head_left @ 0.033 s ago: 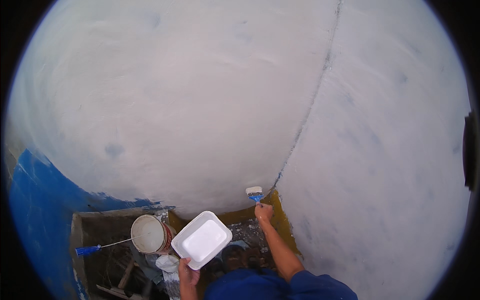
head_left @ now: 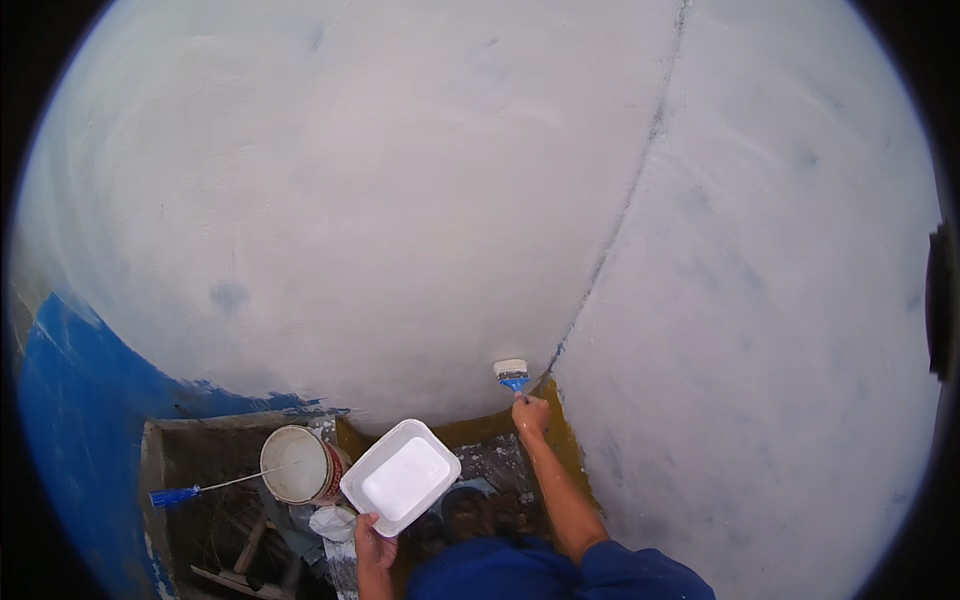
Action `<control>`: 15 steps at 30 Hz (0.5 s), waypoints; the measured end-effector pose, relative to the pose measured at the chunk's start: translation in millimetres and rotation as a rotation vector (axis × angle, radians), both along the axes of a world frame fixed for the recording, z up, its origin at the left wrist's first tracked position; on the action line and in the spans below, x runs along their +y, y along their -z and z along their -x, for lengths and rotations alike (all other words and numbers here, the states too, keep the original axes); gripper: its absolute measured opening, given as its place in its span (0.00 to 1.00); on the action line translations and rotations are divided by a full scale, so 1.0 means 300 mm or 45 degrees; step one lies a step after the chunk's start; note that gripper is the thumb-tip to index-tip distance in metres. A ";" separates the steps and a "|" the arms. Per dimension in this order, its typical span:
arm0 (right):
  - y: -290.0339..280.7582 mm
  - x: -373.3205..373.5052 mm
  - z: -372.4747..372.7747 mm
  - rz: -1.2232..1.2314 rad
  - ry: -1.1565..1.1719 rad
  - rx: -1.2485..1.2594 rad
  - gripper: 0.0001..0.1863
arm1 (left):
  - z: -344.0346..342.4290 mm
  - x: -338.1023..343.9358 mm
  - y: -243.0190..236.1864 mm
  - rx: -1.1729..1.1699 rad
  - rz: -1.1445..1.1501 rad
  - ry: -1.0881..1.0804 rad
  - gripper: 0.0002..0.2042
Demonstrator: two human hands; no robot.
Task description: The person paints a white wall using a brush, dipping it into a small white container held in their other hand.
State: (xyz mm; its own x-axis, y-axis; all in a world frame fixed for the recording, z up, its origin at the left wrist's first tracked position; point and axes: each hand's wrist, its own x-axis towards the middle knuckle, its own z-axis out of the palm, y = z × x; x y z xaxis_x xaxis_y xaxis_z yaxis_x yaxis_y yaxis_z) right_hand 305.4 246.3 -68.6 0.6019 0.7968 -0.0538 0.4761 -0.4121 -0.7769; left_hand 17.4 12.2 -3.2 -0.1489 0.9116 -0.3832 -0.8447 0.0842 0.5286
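In my right hand (head_left: 531,414) is a paintbrush (head_left: 512,375) with a blue handle and wide white-coated bristles. Its tip is at the lower part of the white-coated wall (head_left: 400,200), just left of the dark corner line; whether the bristles touch is hard to tell. My left hand (head_left: 374,543) grips the near corner of a white plastic tray (head_left: 447,462), thumb over the rim. White paint (head_left: 405,478) covers the bottom of the tray, which I hold low in front of me.
Left of the tray stands a paint bucket (head_left: 328,485) with a blue-handled tool (head_left: 176,496) lying across its rim. A white crumpled bag (head_left: 333,523) sits beside it. Wood scraps (head_left: 240,585) lie in a dark recess. Blue paint (head_left: 80,420) covers the lower left wall; a yellow-brown band edges the corner.
The paintbrush and my right hand have risen slightly up the wall. My left hand and the tray have shifted a little up and to the left.
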 end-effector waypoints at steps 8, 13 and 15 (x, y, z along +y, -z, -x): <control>-0.607 0.076 -0.118 -0.897 -0.007 0.342 0.19 | -0.024 -0.045 0.001 0.067 0.078 -0.120 0.33; -0.319 0.135 0.015 -0.906 0.041 0.021 0.19 | -0.003 -0.007 0.004 0.061 0.014 -0.042 0.33; -0.033 0.077 0.075 -0.457 0.024 0.074 0.19 | -0.005 0.020 -0.007 0.056 -0.008 0.003 0.33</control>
